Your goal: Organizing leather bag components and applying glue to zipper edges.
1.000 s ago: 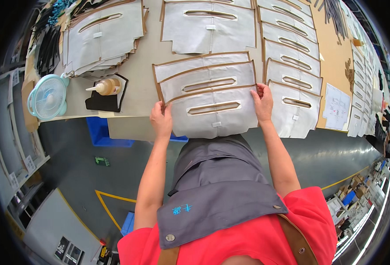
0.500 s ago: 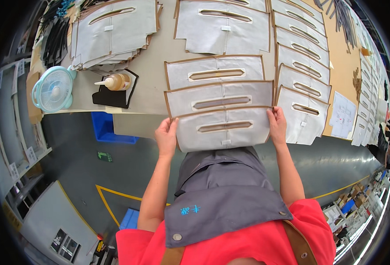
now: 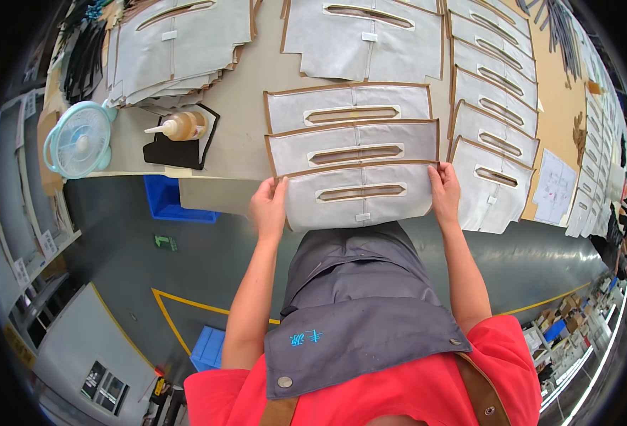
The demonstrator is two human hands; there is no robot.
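Note:
Between my hands is a grey-white fabric panel [image 3: 360, 204] with a brown bound top edge, a slot-shaped opening and a small white tag. My left hand [image 3: 268, 207] pinches its left edge near the top corner. At the opposite edge my right hand [image 3: 445, 194] grips in the same way, thumb on the face. The panel overlaps the lower part of a second slotted panel [image 3: 427, 142], which in turn overlaps a third panel [image 3: 420, 105] farther up the table. The held panel's lower edge hangs past the table's front, above my apron.
To the right lies an overlapping column of similar panels [image 3: 498, 202], beside a drawing sheet [image 3: 554, 184]. At the left are a pale blue fan [image 3: 79, 140], a glue bottle [image 3: 185, 126] on black material, and a panel stack [image 3: 207, 42]. A blue bin [image 3: 168, 206] sits below the table's edge.
The held panel and both hands have shifted slightly up, toward the table. Both hands keep their grip on its side edges, and the view has tilted a little.

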